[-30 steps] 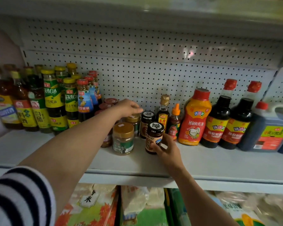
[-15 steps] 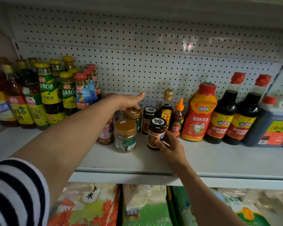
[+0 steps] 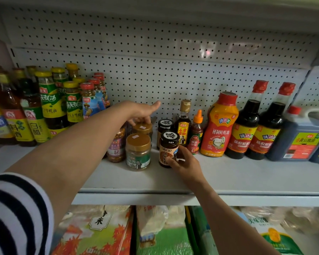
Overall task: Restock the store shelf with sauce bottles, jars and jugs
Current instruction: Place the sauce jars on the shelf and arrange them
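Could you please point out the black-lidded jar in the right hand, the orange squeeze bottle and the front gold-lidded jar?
Black-lidded jar (image 3: 167,150): head view, on its label.
Orange squeeze bottle (image 3: 218,129): head view, on its body.
Front gold-lidded jar (image 3: 138,142): head view, on its lid.

Left hand (image 3: 143,111) has opened up — a second ago it was curled over the rear gold-lidded jar (image 3: 143,128), now the index finger points toward the pegboard (image 3: 173,74) while the other fingertips rest on that lid. Right hand (image 3: 184,162) has edged the black-lidded jar (image 3: 168,149) slightly nearer the gold-lidded pair.
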